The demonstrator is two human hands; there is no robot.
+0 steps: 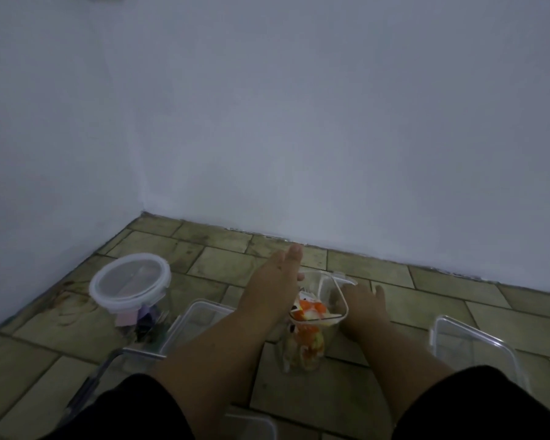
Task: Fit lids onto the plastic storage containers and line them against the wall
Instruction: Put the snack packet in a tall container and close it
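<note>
A tall clear container (304,344) with orange and white contents stands on the tiled floor in the middle. A clear rectangular lid (329,292) sits on its top, tilted. My left hand (275,281) reaches over the lid's left side with fingers straight, the thumb touching the lid's far corner. My right hand (364,301) lies against the lid's right edge with fingers curled down over it. A round container (131,282) with a white-rimmed lid fitted stands to the left, near the left wall.
Clear rectangular containers lie on the floor at the left (204,315), at the right (470,347) and at the bottom edge (254,423). A loose lid (108,369) lies lower left. The white wall (362,154) meets the floor just beyond my hands.
</note>
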